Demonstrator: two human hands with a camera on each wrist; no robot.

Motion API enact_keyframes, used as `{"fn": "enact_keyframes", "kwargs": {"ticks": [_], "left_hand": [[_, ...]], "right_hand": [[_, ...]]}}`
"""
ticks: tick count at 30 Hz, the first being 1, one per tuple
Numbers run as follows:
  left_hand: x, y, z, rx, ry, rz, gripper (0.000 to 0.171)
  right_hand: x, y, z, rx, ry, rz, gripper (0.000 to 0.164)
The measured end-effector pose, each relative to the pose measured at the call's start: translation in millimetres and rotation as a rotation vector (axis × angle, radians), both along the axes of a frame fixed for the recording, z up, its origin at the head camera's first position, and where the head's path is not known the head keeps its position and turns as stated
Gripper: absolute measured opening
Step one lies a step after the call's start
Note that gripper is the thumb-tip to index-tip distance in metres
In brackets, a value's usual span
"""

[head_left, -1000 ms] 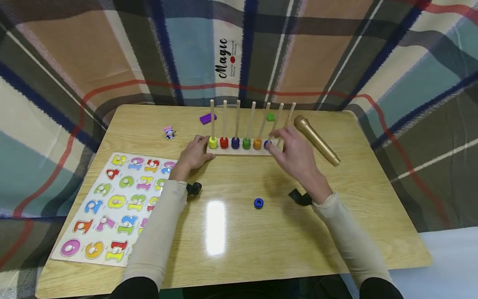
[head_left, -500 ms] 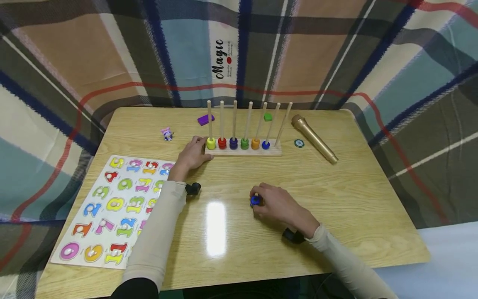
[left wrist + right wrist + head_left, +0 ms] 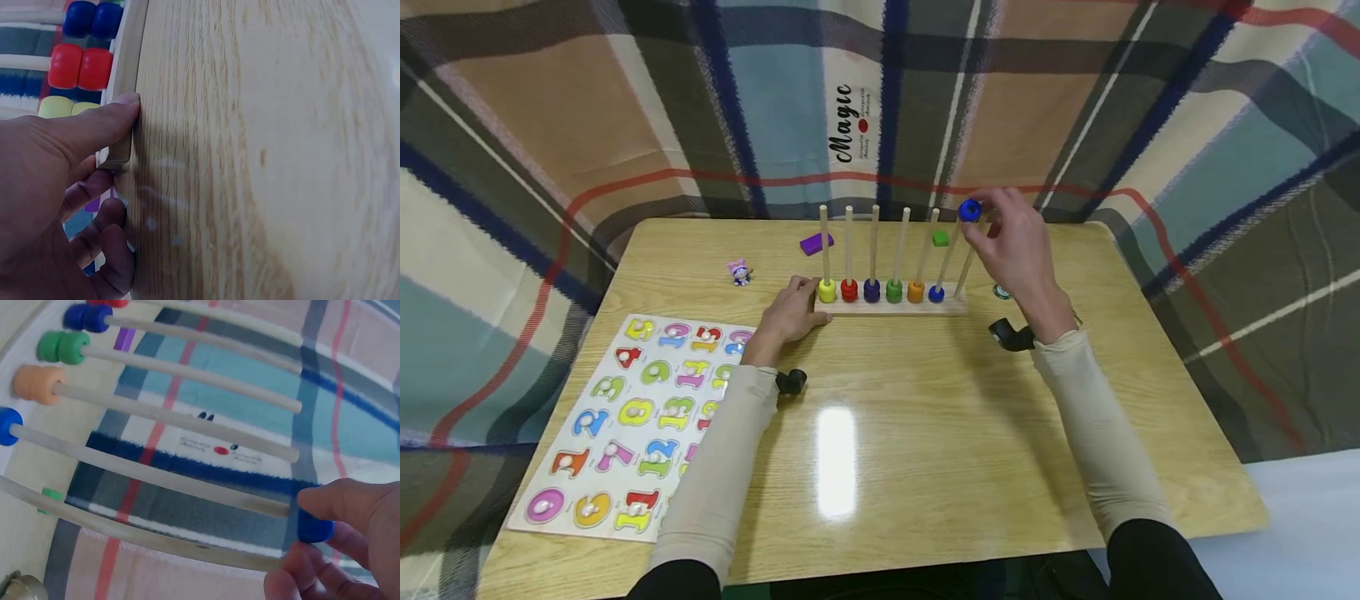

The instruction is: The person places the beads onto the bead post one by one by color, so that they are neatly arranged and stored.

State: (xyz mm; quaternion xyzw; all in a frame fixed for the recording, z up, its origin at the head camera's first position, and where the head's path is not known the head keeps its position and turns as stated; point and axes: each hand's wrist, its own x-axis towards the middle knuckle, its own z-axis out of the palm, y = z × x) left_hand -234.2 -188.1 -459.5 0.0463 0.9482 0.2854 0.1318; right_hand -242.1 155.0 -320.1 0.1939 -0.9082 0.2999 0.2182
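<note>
A wooden peg stand has several upright rods carrying coloured beads: yellow, red, dark blue, green and orange. One blue bead sits at the foot of the second rod from the right; the rightmost rod is bare. My left hand grips the stand's left end, thumb along the front edge in the left wrist view. With thumb and fingers, my right hand pinches another blue bead, raised right at the tip of the second rod from the right.
A number puzzle board lies at the left, partly under my left forearm. Behind the stand lie a purple block and a green block. A small figurine stands left; a round chip and a gold cylinder are right.
My right hand moved from the stand to the table front, took the loose blue bead, then lifted it back and up to a rod's tip. The left hand stays at the stand's end.
</note>
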Motion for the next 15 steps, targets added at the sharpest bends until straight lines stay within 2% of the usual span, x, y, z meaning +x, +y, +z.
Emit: {"fn": "enact_keyframes", "kwargs": {"ticks": [6, 11, 15], "left_hand": [[-1.7, 2.6, -1.5, -0.005, 0.005, -0.001, 0.083], [-1.9, 3.2, -0.4, -0.012, 0.007, 0.003, 0.083], [-1.8, 3.7, -0.6, -0.016, 0.010, 0.002, 0.083]], "right_hand": [[-7.0, -2.3, 1.0, 0.054, -0.006, -0.035, 0.033], [-9.4, -3.4, -1.3, 0.091, -0.053, -0.060, 0.036], [-8.5, -2.5, -4.3, 0.097, -0.096, -0.063, 0.047]]}}
